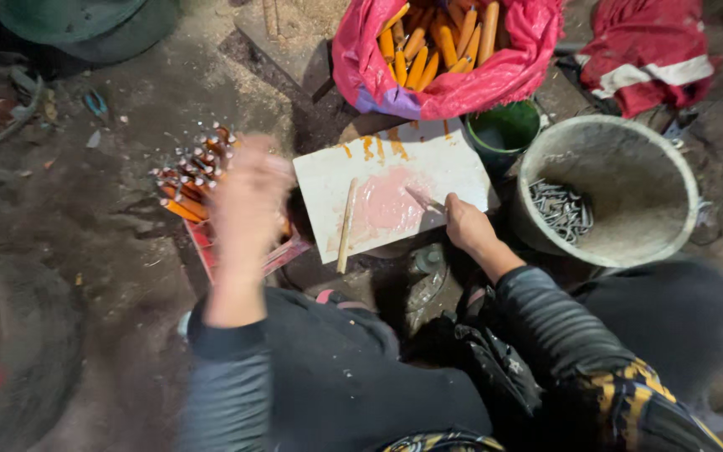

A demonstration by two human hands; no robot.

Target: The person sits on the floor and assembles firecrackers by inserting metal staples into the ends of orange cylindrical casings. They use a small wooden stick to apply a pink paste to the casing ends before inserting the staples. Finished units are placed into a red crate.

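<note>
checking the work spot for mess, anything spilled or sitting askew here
Yes. The white board has a pink smear under the right hand and orange drips along its top edge. A pale stick lies on it, overhanging the near edge. Sawdust is scattered on the ground by the pink sack. The left hand is blurred.

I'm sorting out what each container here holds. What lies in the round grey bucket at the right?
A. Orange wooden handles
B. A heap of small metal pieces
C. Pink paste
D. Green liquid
B: the grey bucket holds a heap of small metal pieces on its pale floor; the orange handles sit in the pink sack.
</note>
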